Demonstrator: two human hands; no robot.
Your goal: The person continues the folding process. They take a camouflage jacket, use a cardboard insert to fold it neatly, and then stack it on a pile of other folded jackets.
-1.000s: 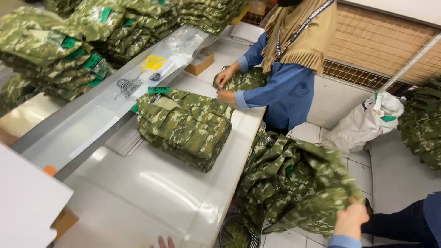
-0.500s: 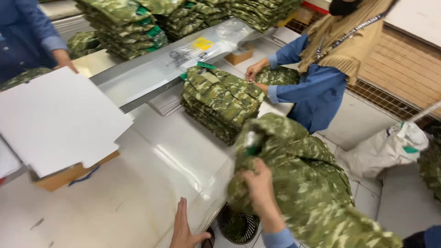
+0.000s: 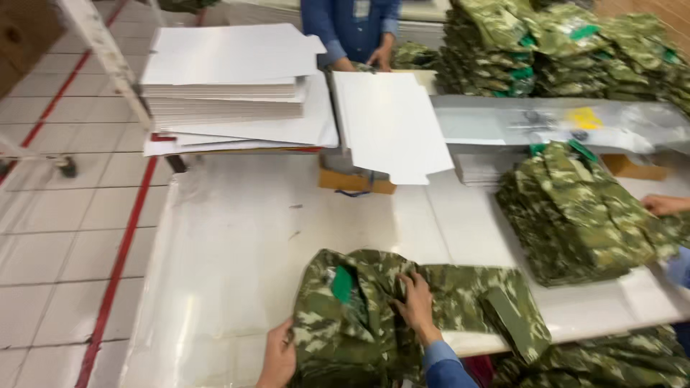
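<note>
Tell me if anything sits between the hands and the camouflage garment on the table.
Nothing does. The left hand grips the garment at its near left edge, and the right hand presses on its middle; both touch the cloth directly.

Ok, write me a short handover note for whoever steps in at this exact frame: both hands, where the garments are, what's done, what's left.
Left hand: grips the near left edge of the camouflage jacket.
Right hand: pressed flat on the middle of the jacket, near the collar with its green tag.
Where things are: the jacket lies spread and rumpled on the white table. A stack of folded jackets stands to the right, where another person's hand touches it. White cardboard sheets lie at the far side.
Done: jacket is on the table.
Left: it is not yet folded, and not on the stack.
</note>
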